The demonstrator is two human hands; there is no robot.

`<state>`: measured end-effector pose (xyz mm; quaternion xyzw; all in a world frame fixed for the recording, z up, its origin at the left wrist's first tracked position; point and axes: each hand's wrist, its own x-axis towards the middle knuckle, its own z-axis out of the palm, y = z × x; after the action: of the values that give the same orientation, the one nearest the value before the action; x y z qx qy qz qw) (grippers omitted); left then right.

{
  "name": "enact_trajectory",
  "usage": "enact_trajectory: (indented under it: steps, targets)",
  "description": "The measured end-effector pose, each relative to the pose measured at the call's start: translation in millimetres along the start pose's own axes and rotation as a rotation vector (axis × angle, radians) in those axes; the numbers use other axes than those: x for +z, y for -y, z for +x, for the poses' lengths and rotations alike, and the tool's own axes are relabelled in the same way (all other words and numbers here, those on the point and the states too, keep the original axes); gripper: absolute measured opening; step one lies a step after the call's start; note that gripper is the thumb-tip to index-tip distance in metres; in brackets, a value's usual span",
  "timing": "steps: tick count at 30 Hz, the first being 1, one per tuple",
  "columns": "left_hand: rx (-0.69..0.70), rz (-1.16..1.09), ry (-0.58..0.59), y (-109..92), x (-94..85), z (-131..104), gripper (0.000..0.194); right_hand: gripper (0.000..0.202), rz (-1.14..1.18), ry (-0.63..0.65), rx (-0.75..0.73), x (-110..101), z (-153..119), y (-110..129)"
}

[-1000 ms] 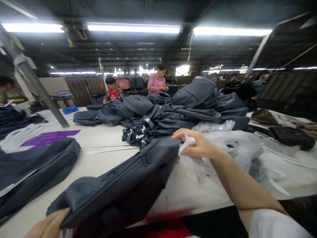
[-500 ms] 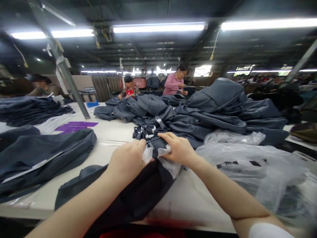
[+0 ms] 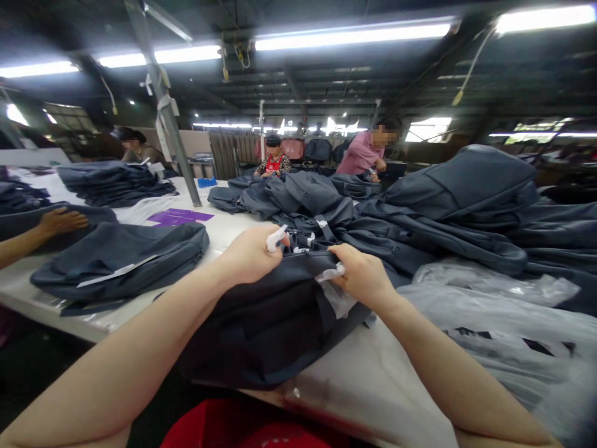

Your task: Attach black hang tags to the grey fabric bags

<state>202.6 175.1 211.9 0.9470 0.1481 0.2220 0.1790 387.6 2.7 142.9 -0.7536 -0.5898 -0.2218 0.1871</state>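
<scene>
Far left, mid-height: co-worker's hand [image 3: 63, 221], laid on a dark bag. Above, upper left: one stack of dark fabric [image 3: 112, 180].
Left of centre: one blue-grey bag [image 3: 144, 264], lying flat, a white strip along it, near the table's front edge. Behind it: purple sheets [image 3: 180, 216], flat, beside the foot of a slanting metal post [image 3: 170, 115].
Centre: left hand [image 3: 252, 255], fingers curled and pinching a white scrap [image 3: 277, 238]; whether they also grip bag fabric cannot be told.
Below the hands, centre: one dark bag [image 3: 265, 330], its top edge towards the hands, its lower edge at the table's front edge.
Right of centre: right hand [image 3: 364, 277], thumb and fingers closed over that top edge, white film [image 3: 340, 298] hanging beneath.
Beyond: heaped bags [image 3: 457, 186], crowding the far side.
Lower right: bare tabletop [image 3: 377, 373], open room between the dark bag and clear plastic bags [image 3: 504, 336].
</scene>
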Motion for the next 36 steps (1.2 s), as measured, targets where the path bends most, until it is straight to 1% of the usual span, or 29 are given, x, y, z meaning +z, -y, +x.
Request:
enact_trajectory:
  steps: [2, 3, 5, 6, 7, 8, 9, 11, 13, 14, 15, 16, 18, 19, 20, 21, 23, 25, 27, 28, 30, 32, 34, 36]
  targets:
    - [-0.068, -0.070, -0.050, 26.4, -25.6, -12.3, 0.023, 0.036, -0.030, -0.036, 0.011, 2.7, 6.4, -9.8]
    - [-0.126, -0.091, -0.079, 43.4, -39.3, -23.6, 0.024, 0.035, -0.044, -0.050, 0.017, 4.3, 10.0, -14.7]
    - [-0.282, -0.139, -0.151, 83.6, -62.2, -57.0, 0.029, 0.035, -0.069, -0.071, 0.017, 8.0, 17.4, -23.1]
    - [-0.376, -0.175, -0.191, 105.5, -68.8, -78.3, 0.032, 0.035, -0.080, -0.075, 0.010, 9.8, 20.8, -25.8]
    - [-0.466, -0.217, -0.227, 127.4, -70.8, -101.7, 0.037, 0.035, -0.090, -0.073, -0.003, 11.5, 23.9, -27.4]
    - [-0.556, -0.259, -0.251, 148.6, -67.8, -126.2, 0.042, 0.035, -0.098, -0.071, -0.015, 12.9, 26.6, -27.8]
    - [-0.637, -0.303, -0.265, 168.2, -60.2, -150.4, 0.046, 0.035, -0.104, -0.066, -0.026, 14.1, 28.6, -27.2]
    - [-0.745, -0.409, -0.226, 198.9, -35.5, -193.4, 0.049, 0.034, -0.102, -0.052, -0.037, 15.8, 31.2, -23.6]
    - [-0.809, -0.505, -0.224, 215.1, -10.7, -221.9, 0.050, 0.033, -0.085, -0.044, -0.046, 16.8, 32.1, -19.2]
    - [-0.824, -0.509, -0.226, 217.5, -2.8, -229.3, 0.050, 0.033, -0.077, -0.040, -0.054, 16.7, 32.2, -17.3]
    - [-0.827, -0.480, -0.244, 216.7, 0.6, -232.0, 0.050, 0.033, -0.071, -0.032, -0.062, 16.1, 32.1, -15.8]
    - [-0.816, -0.422, -0.270, 213.1, -0.5, -230.3, 0.049, 0.032, -0.069, -0.022, -0.069, 14.9, 32.0, -14.7]
    - [-0.738, -0.280, -0.324, 200.1, -13.6, -216.0, 0.048, 0.033, -0.075, 0.020, -0.080, 10.3, 31.5, -13.2]
    - [-0.672, -0.213, -0.330, 191.8, -22.9, -205.1, 0.047, 0.034, -0.083, 0.052, -0.087, 7.1, 30.8, -12.3]
    - [-0.593, -0.162, -0.302, 183.1, -31.9, -192.8, 0.047, 0.034, -0.094, 0.087, -0.096, 3.5, 29.6, -11.2]
    - [-0.512, -0.116, -0.226, 174.3, -39.7, -180.0, 0.047, 0.034, -0.106, 0.118, -0.107, -0.2, 27.8, -9.8]
    - [-0.373, -0.081, 0.024, 157.2, -49.3, -156.0, 0.044, 0.032, -0.126, 0.162, -0.126, -7.1, 22.2, -6.5]
    - [-0.265, -0.113, 0.281, 140.9, -51.8, -137.9, 0.045, 0.030, -0.139, 0.179, -0.115, -12.0, 14.4, -3.9]
    - [-0.156, -0.133, 0.448, 124.5, -49.9, -127.9, 0.052, 0.028, -0.156, 0.185, -0.080, -14.6, 6.5, -3.5]
    - [-0.100, -0.116, 0.497, 116.1, -48.0, -125.8, 0.056, 0.028, -0.164, 0.186, -0.064, -15.1, 3.1, -4.1]
    - [-0.022, -0.046, 0.559, 99.4, -41.6, -126.3, 0.062, 0.027, -0.165, 0.186, -0.051, -15.4, -1.4, -6.1]
    - [0.020, 0.024, 0.605, 84.1, -31.6, -130.7, 0.062, 0.027, -0.154, 0.200, -0.061, -15.8, -2.3, -7.4]
    - [0.060, 0.090, 0.626, 72.4, -19.4, -136.5, 0.050, 0.027, -0.139, 0.235, -0.076, -17.6, -0.3, -6.7]
    - [0.097, 0.157, 0.632, 65.8, -9.3, -141.4, 0.035, 0.027, -0.132, 0.283, -0.076, -21.3, 3.1, -3.7]
